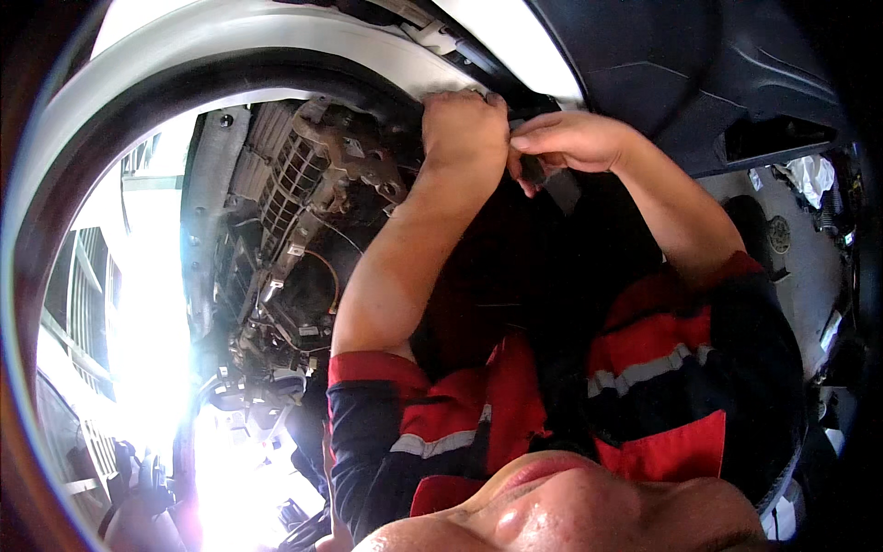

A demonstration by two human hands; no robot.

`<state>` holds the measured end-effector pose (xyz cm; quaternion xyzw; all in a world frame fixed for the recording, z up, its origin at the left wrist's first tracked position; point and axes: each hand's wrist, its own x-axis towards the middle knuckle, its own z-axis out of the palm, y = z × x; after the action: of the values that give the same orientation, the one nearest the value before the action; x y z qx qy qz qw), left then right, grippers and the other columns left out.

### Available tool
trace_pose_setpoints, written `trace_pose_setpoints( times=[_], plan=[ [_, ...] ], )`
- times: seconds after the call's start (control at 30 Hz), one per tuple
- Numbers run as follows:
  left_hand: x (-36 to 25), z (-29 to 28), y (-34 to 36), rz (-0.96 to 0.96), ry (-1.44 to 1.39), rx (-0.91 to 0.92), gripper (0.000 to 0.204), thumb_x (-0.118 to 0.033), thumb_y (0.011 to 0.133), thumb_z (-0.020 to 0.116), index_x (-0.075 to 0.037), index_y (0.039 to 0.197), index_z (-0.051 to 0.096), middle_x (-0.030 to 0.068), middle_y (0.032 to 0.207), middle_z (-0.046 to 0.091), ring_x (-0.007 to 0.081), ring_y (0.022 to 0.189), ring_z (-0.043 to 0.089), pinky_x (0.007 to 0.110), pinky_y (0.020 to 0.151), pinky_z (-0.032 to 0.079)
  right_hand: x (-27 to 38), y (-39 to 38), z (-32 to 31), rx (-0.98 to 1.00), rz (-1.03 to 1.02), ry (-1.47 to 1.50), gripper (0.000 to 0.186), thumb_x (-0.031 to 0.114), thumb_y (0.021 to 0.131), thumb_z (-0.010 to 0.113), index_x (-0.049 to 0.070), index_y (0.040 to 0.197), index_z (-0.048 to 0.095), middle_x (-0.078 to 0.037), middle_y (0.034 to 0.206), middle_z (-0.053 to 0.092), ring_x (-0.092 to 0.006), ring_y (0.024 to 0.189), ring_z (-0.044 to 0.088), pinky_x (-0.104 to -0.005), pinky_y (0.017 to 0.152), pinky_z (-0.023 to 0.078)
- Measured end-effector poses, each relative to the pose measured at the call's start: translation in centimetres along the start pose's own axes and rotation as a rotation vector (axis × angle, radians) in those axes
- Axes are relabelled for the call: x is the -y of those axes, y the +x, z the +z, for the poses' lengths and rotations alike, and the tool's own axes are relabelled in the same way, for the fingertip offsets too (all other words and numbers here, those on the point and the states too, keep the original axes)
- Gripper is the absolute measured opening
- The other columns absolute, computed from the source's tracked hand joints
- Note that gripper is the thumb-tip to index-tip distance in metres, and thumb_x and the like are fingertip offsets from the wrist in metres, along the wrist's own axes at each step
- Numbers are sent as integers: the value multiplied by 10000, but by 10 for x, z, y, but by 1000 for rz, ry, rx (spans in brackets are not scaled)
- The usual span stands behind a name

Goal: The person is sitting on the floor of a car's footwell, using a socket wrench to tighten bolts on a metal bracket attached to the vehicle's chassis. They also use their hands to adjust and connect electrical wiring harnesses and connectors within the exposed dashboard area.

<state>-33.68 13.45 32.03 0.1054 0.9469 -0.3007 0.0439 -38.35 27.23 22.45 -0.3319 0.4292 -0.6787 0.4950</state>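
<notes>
My left hand (464, 127) is raised and closed against the inner edge of a white vehicle door frame (303, 32). Its fingertips are curled out of sight, so what they grip is hidden. Up to this hand runs a black rubber door seal (221, 69), following the curve of the opening. Close beside the left wrist is my right hand (575, 144), thumb extended and fingers bent inward. A small dark shape shows at its fingers, too shadowed to identify.
Left of my arms, a bare metal bracket structure with a grid (299, 170) and loose wiring (322, 271) is exposed. A dark trim panel (671, 74) spans the upper right. Crumpled white material (811, 179) lies at the far right. Strong light glares through the opening.
</notes>
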Motion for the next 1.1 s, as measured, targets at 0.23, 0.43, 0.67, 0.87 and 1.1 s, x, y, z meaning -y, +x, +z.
trace_pose_setpoints(
  times=[0.23,0.43,0.67,0.87,1.1],
  plan=[
    [-9,25,15,-145,41,-18,353,-266,771,668,-98,1079,638,64,1040,658,220,1020,603,441,870,428,-16,17,-14,-160,136,-1019,309,384,872,566,92,836,662,-30,777,638,-161,752,579,-355,732,435],
    [-4,25,23,-116,-8,-178,217,-161,801,579,-98,993,656,92,917,673,251,914,633,406,741,498,-9,11,-11,-125,-53,-367,210,256,810,581,72,893,641,-53,843,642,-167,791,608,-315,772,459],
    [2,37,32,-104,-44,-66,310,-162,830,565,-74,1124,612,94,1035,675,235,973,639,398,755,518,-10,12,-11,-70,-88,-319,276,267,831,573,21,935,640,-89,852,640,-211,802,629,-312,721,468],
    [2,6,49,-85,19,255,230,-145,823,589,-120,1019,707,85,1052,684,234,973,658,389,739,525,-47,35,-41,-369,39,-1169,342,365,862,512,95,1007,663,-73,943,651,-169,855,610,-336,794,471],
    [6,17,42,-107,-4,166,212,-127,822,573,-124,972,723,89,1024,690,239,944,663,368,718,520,-13,19,-14,-124,-21,-271,314,280,864,549,22,1014,648,-127,894,654,-225,832,618,-361,755,496]
  ],
)
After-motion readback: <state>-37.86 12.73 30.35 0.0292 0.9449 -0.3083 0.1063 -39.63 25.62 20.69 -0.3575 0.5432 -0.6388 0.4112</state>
